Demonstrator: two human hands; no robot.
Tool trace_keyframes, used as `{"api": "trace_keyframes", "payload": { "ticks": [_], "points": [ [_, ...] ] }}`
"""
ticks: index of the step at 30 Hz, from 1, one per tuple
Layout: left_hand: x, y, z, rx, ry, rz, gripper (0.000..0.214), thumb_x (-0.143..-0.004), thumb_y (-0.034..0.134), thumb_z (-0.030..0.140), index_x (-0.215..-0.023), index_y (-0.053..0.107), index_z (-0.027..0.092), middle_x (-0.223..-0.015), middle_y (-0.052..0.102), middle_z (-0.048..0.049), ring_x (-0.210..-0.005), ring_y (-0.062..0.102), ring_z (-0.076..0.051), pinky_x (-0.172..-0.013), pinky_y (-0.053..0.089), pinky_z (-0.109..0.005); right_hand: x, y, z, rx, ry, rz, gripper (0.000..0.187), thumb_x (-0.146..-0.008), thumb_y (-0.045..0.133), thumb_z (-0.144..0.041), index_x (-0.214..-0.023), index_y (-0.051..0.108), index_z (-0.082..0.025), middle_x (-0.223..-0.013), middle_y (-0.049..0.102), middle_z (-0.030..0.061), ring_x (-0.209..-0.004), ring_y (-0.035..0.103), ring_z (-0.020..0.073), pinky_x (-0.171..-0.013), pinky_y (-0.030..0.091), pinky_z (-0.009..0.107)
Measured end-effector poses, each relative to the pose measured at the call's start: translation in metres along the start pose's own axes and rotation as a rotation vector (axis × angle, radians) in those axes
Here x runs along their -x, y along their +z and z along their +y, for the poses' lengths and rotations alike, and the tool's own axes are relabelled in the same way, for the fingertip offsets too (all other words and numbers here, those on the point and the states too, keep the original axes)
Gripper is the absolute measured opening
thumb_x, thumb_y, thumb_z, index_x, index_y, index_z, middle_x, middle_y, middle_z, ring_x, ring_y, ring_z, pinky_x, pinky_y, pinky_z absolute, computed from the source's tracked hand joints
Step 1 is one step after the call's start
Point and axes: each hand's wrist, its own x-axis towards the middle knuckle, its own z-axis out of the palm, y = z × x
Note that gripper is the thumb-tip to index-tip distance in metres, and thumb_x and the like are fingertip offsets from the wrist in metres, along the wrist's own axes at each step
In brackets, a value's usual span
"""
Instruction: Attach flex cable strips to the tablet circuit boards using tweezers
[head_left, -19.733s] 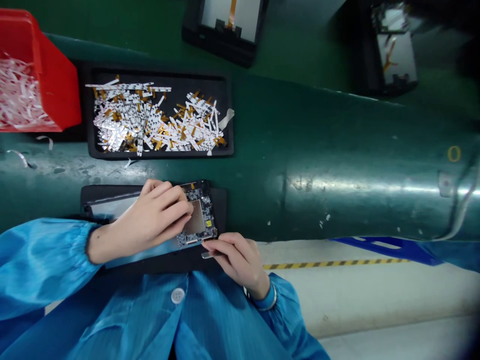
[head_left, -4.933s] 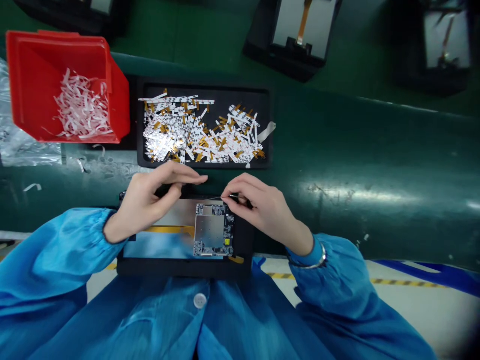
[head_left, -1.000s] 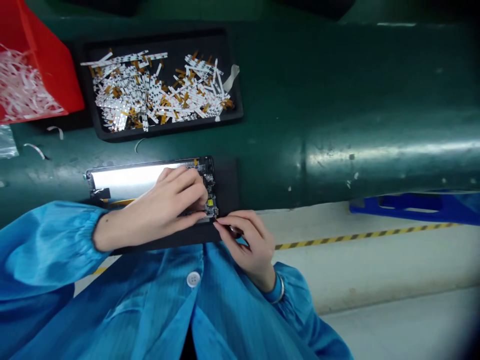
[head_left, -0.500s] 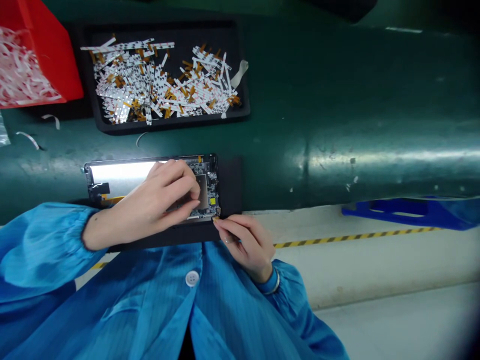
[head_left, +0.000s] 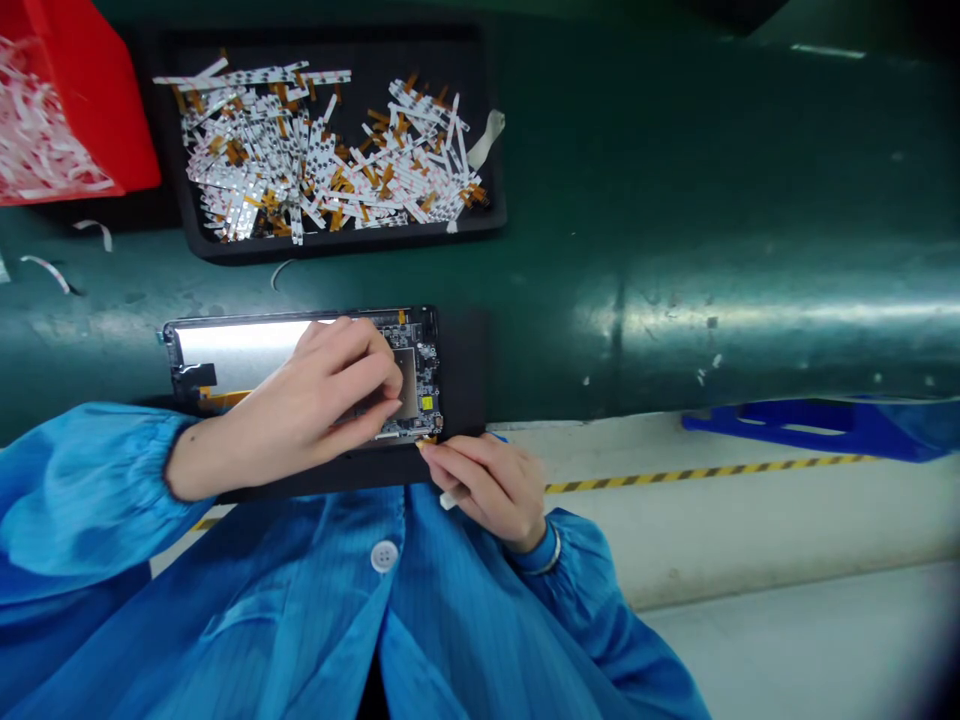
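An opened tablet (head_left: 232,343) lies on a black mat (head_left: 463,365), its circuit board (head_left: 427,377) exposed at the right end. My left hand (head_left: 322,390) rests across its middle, fingers curled and thumb against the fingertips; whatever is between them is hidden. At the tablet's lower right corner, my right hand (head_left: 491,485) pinches a small flex cable. The orange tip of the flex cable (head_left: 426,441) shows at the fingertips by the board's edge, and a white end pokes out below the fingers.
Behind the tablet, a black tray (head_left: 345,243) holds many white and orange flex cables (head_left: 262,150). A red bin (head_left: 120,100) with white strips stands at the far left. Loose strips (head_left: 49,272) lie on the green table (head_left: 600,250). A blue plastic object (head_left: 810,428) is beyond its edge.
My right hand has shifted slightly left at the tablet's corner, its fingers more closed, and a white end now shows beneath them. My left hand stays put.
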Motion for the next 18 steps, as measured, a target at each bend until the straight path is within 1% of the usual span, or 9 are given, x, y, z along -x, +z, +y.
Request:
{"api": "trace_keyframes", "payload": {
  "ticks": [6, 11, 18],
  "points": [
    [0.000, 0.000, 0.000, -0.005, 0.003, -0.005, 0.006, -0.099, 0.050, 0.021, -0.094, 0.051, 0.018, -0.095, 0.054, -0.0031, -0.090, 0.050, -0.018, -0.080, 0.036, -0.033, 0.001, 0.000, 0.000, -0.006, -0.003, -0.004, 0.010, -0.091, 0.066, -0.012, -0.100, 0.069, -0.015, -0.079, 0.074, 0.0018, -0.059, 0.061, 0.0098, -0.054, 0.050, 0.025],
    [0.000, 0.000, 0.000, 0.003, 0.001, -0.010, 0.007, -0.099, 0.050, 0.022, -0.093, 0.051, 0.018, -0.095, 0.054, -0.0033, -0.090, 0.049, -0.019, -0.080, 0.036, -0.033, -0.002, 0.000, -0.001, -0.008, -0.003, -0.008, 0.009, -0.090, 0.066, -0.011, -0.097, 0.069, -0.014, -0.078, 0.073, 0.0026, -0.060, 0.060, 0.0105, -0.056, 0.050, 0.024],
    [-0.001, 0.002, 0.000, -0.037, 0.016, -0.007, 0.010, -0.099, 0.050, 0.024, -0.092, 0.053, 0.018, -0.095, 0.057, -0.0046, -0.089, 0.051, -0.020, -0.080, 0.035, -0.034, -0.011, -0.001, -0.006, -0.015, 0.065, -0.049, 0.008, -0.087, 0.065, -0.008, -0.090, 0.069, -0.015, -0.078, 0.071, 0.0026, -0.063, 0.062, 0.0094, -0.058, 0.051, 0.021]
  ]
}}
